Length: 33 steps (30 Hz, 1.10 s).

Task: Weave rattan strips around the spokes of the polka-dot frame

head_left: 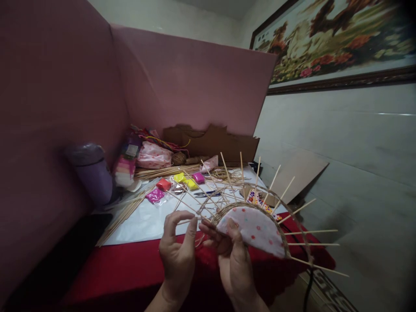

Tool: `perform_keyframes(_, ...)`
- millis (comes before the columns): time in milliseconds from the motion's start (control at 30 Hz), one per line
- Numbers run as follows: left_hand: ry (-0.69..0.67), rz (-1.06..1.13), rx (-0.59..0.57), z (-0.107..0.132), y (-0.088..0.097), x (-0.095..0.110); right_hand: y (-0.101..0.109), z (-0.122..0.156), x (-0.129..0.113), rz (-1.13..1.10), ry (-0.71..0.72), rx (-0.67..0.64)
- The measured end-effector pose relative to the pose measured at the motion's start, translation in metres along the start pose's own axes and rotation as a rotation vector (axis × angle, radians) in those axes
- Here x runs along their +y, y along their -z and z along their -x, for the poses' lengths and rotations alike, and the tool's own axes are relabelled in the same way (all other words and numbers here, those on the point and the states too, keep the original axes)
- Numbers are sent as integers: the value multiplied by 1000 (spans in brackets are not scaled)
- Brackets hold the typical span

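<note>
My right hand (235, 255) grips a half-round piece covered in white floral fabric (255, 229), thumb on its face and fingers at its left corner. Brown twine (224, 208) is woven along the curved edge. Thin wooden sticks (274, 184) fan outward from it, and an outer twine arc (303, 234) crosses them. My left hand (178, 247) is beside that left corner, thumb and forefinger pinched together. A thin pale line runs at the pinch; whether it is twine or a stick end, I cannot tell.
On the white sheet (136, 225) lie colourful clay packets (163, 184), scissors (204, 194) and loose sticks (121, 219). A purple container (94, 177) stands left. Behind are a twine ball (179, 158), fabric bundle (154, 154) and torn cardboard (214, 145). Red cloth (130, 268) covers the table.
</note>
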<state>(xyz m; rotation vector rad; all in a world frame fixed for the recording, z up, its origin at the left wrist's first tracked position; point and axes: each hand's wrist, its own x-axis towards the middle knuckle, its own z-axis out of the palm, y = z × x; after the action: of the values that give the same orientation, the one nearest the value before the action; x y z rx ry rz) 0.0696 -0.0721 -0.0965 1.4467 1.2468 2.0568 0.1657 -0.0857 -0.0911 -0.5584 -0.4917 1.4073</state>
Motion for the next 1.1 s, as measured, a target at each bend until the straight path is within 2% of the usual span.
perform_keyframes(67, 232, 155, -40, -1, 0, 0, 1, 0, 0, -8, -4, -1)
perform_keyframes(133, 419, 336, -149, -3, 0, 3, 1, 0, 0, -8, -16, -9)
perform_keyframes(200, 543, 488, -252, -6, 0, 6, 1, -1, 0, 3, -31, -20)
perform_keyframes(267, 604, 569, -286, -7, 0, 9, 0, -2, 0, 14, -46, -25)
perform_keyframes(433, 629, 588, -236, -9, 1, 7, 2, -2, 3, -2, -84, -14)
perform_keyframes(633, 559, 442, -167, -8, 1, 4, 2, -4, 6, -77, -39, 42)
perform_keyframes(833, 652, 508, -216, -4, -1, 9, 1, -5, 3, -257, -112, -32)
perform_keyframes(933, 564, 466, -262, -3, 0, 8, 0, -3, 2, -221, -141, -98)
perform_keyframes(1100, 418, 366, -261, 0, 4, 5, 0, -2, 2, -164, -96, -96)
